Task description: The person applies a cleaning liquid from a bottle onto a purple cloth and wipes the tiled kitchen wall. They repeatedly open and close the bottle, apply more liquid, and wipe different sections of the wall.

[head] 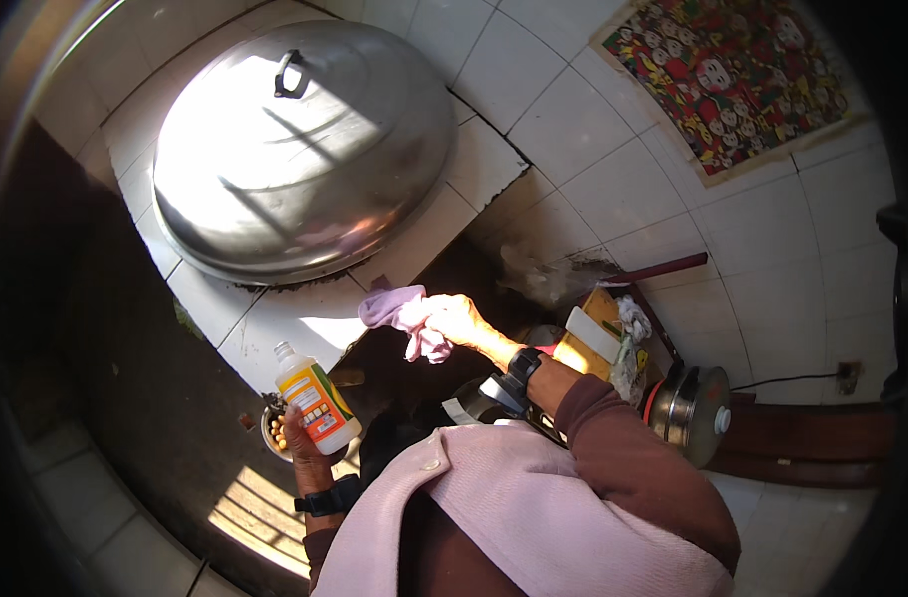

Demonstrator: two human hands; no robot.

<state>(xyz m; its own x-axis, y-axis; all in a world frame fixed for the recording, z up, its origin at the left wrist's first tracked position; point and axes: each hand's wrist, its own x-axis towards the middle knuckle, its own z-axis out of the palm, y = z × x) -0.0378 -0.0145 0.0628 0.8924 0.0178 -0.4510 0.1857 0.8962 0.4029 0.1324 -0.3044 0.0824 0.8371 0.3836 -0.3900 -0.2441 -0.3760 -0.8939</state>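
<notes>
My left hand grips a plastic bottle with an orange and yellow label that bears writing; its neck shows no cap. A crumpled pink-purple cloth is bunched in my right hand, near the corner of a white-tiled stove top. Beyond both hands, a large domed metal lid with a dark handle rests on the tiles, partly in bright sunlight.
A bowl of small round yellowish things is low beside my left hand. To the right are a yellow box, plastic bags and a lidded metal pot. A colourful poster hangs on the tiled wall.
</notes>
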